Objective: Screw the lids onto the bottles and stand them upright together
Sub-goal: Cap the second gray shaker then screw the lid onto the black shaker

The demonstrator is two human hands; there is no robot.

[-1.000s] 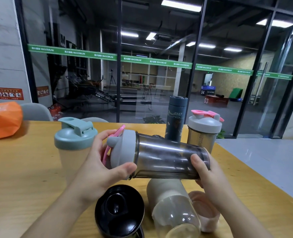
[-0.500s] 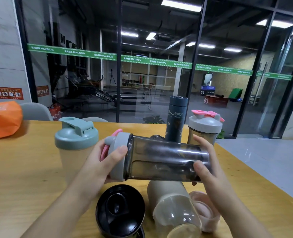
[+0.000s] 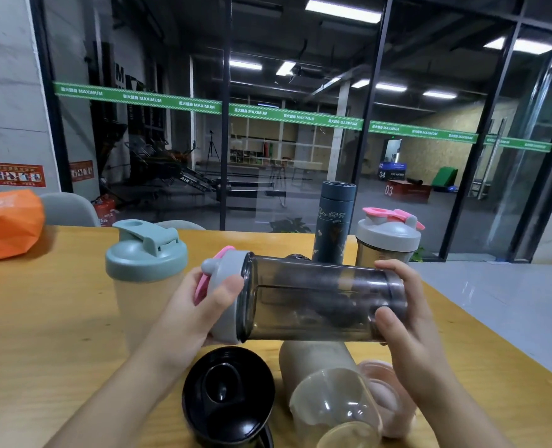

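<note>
Since a second ago the left hand (image 3: 190, 315) has shifted its grip round the grey lid (image 3: 226, 295), thumb now lying across the rim, while the right hand (image 3: 407, 315) has curled further round the base. Both hold the smoky bottle (image 3: 319, 302) sideways above the wooden table (image 3: 41, 318), over a black lid (image 3: 229, 392) and a lying clear bottle (image 3: 329, 396). Behind stand a green-lidded shaker (image 3: 145, 266), a dark flask (image 3: 334, 221) and a pink-capped shaker (image 3: 387, 236).

At frame centre you hold a shaker bottle (image 3: 323, 303) sideways above the table (image 3: 41, 318), an upright shaker (image 3: 145, 273) to its left, a flask (image 3: 332, 226) and another shaker (image 3: 387, 236) behind, a lid (image 3: 227, 396) and lying bottle (image 3: 326, 392) below.
</note>
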